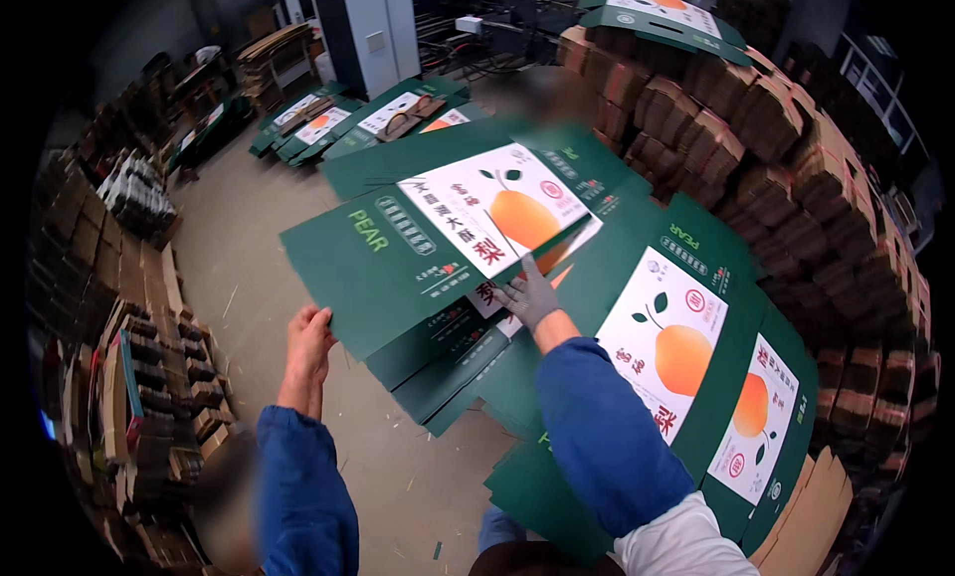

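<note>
A flat, unfolded green carton sheet (343, 268) with a white panel and an orange pear picture lies tilted across the middle. My bare left hand (310, 345) pinches its near left corner between thumb and fingers. My right hand (530, 295), in a grey glove, rests at the near edge of the white panel with its fingers spread. Beneath it, further green sheets (438, 402) stick out in overlapping layers. To the right of my right forearm lies a stack of similar printed carton sheets (662, 352), its lower part hidden by my sleeve.
Tall stacks of bundled brown cardboard (686, 128) line the right side, with a green printed sheet (667, 19) on top. More cardboard piles (159, 397) stand at left. Printed sheets (343, 123) lie on the floor farther off, before a pale cabinet (373, 39).
</note>
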Demonstrator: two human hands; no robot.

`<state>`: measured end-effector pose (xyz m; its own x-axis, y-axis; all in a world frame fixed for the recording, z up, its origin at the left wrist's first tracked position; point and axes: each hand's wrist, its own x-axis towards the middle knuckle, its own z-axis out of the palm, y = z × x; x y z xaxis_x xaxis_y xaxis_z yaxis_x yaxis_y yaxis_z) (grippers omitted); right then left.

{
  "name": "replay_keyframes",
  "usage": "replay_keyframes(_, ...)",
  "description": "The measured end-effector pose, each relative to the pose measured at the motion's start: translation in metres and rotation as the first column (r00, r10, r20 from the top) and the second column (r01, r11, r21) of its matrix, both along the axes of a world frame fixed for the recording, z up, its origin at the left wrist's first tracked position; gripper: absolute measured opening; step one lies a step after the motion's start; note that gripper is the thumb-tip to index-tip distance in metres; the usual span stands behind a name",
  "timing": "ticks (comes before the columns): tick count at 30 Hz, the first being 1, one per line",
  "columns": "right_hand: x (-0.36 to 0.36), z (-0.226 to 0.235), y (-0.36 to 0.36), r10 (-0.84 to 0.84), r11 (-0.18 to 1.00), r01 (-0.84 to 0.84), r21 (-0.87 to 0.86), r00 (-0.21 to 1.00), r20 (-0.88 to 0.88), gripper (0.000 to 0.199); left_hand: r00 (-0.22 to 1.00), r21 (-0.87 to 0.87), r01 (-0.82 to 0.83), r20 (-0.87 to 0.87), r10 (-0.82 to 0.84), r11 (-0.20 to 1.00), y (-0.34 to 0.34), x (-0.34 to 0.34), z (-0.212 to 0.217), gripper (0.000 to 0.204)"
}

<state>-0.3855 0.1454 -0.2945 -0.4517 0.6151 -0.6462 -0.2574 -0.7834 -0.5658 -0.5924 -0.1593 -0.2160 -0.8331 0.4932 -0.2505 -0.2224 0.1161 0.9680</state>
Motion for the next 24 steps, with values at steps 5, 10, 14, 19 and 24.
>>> replay_keyframes(5, -0.035, 0.014, 0.032, 0.122, 0.957, -0.137, 0.255, 0.99, 0.074, 0.038, 0.989, 0.153, -0.055, 0.144, 0.033, 0.987, -0.032, 0.047, -0.061, 0.011)
replay_keyframes(10, -0.038, -0.001, -0.047, 0.304, 0.789, -0.523, 0.321, 0.787, 0.537, 0.058, 0.957, 0.222, -0.261, 0.186, 0.222, 0.939, -0.086, 0.152, -0.049, 0.008)
replay_keyframes(14, 0.021, -0.06, -0.017, 0.091, 0.966, -0.1, 0.239, 0.995, 0.048, 0.044, 0.948, 0.278, -0.257, 0.258, 0.186, 0.926, -0.094, 0.274, -0.049, 0.02)
replay_keyframes(19, 0.056, -0.003, -0.043, 0.007, 0.699, -0.251, 0.67, 0.938, 0.345, 0.044, 0.914, 0.046, -0.235, 0.351, 0.204, 0.971, -0.131, 0.333, -0.053, 0.029)
replay_keyframes(24, 0.158, 0.086, -0.042, 0.036, 0.771, -0.039, 0.636, 0.999, 0.017, 0.036, 0.883, 0.121, -0.167, 0.46, 0.094, 0.978, -0.12, 0.383, -0.055, 0.021)
